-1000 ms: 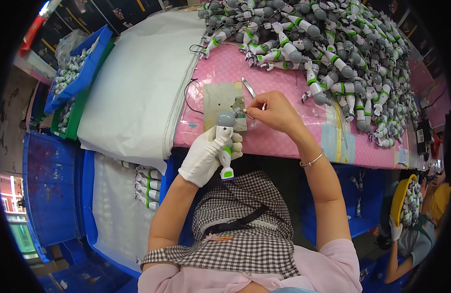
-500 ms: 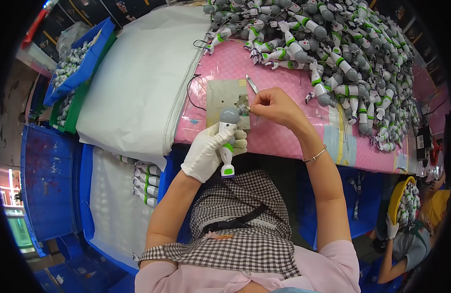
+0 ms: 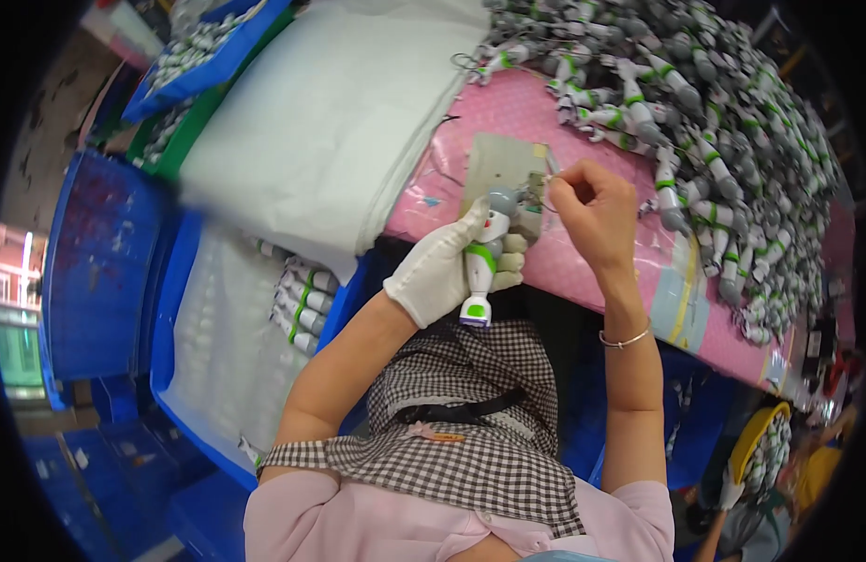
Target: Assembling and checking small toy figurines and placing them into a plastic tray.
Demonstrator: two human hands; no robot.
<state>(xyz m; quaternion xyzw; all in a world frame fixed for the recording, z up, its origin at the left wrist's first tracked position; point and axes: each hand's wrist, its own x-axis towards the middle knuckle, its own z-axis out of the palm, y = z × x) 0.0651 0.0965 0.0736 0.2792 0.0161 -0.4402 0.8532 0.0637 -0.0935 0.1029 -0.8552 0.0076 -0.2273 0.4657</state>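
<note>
My left hand [image 3: 435, 269], in a white glove, is closed around a toy robot arm [image 3: 482, 265] with white, grey and green parts. The toy's rounded grey end points away from me, and its narrow end hangs toward my lap. My bare right hand [image 3: 599, 217] is pinched closed just right of that grey end. A thin line or wire shows by the fingertips, but what they hold is too small to make out. Beneath both hands lies a flat grey metal plate [image 3: 486, 161] on the pink table cover [image 3: 437, 169].
A large heap of similar toy arms [image 3: 723, 159] covers the table's right side. White sheets [image 3: 330, 112] lie at the left. Below them a blue bin [image 3: 185, 375] holds a row of toy arms [image 3: 302, 300]. At lower right, a person's gloved hand [image 3: 730, 489] is by a yellow basin [image 3: 753, 436].
My view has turned, so the scene is tilted. The toy arm has rolled in my left hand, showing its red spot. My right hand has drawn slightly away from the grey end.
</note>
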